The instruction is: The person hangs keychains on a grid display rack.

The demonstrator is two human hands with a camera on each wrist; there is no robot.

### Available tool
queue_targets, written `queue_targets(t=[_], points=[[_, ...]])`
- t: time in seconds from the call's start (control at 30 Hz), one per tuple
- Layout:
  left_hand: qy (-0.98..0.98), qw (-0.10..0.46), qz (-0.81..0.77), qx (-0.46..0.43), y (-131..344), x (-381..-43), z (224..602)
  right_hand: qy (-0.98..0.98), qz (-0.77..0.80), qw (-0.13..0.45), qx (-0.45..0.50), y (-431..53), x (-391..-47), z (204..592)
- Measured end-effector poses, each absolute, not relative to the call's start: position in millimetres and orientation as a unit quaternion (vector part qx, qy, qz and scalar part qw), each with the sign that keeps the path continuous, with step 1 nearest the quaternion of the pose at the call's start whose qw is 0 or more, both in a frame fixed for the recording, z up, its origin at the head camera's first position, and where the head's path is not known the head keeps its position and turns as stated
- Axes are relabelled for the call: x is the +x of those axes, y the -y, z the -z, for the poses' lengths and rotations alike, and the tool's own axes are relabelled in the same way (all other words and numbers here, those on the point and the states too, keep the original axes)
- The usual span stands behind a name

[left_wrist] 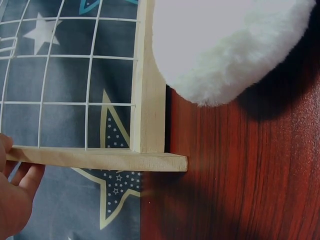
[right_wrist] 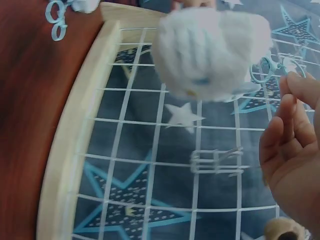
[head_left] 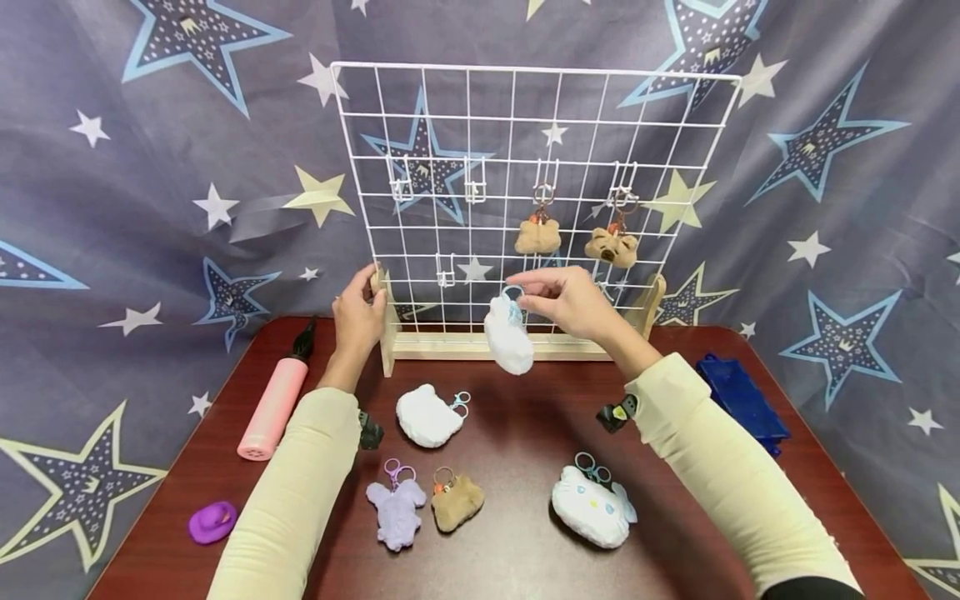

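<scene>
My right hand pinches the light blue ring of a white plush keychain, which hangs in front of the lower part of a white wire grid rack. In the right wrist view, this plush is blurred, with blue and yellow spots on its face. My left hand grips the wooden side post at the rack's left end; the left wrist view shows its fingers against the wood. Two brown bear keychains, one facing away and one showing its face, hang from upper hooks.
On the table lie two white plush keychains, a purple one and a brown one. A pink pump and a purple rubber duck are at left, a blue tray at right. Several hooks hold nothing.
</scene>
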State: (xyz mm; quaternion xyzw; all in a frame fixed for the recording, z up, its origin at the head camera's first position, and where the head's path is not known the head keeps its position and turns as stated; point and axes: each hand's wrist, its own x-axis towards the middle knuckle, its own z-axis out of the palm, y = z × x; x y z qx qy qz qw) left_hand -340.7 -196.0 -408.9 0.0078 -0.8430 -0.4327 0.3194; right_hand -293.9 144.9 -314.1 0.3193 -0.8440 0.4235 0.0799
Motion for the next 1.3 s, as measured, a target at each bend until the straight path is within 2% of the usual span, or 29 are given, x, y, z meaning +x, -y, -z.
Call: queue_targets(t=[0.57, 1.3], points=[[0.843, 0.319, 0.433, 0.014, 195.9, -341.5, 409.2, 0.827, -0.468, 0.124, 0.285, -110.6, -304.0, 263.1], [0.847, 0.321, 0.423, 0.019, 197.5, -343.5, 412.1, 0.802, -0.527, 0.172, 0.221, -82.6, -324.7, 244.6]])
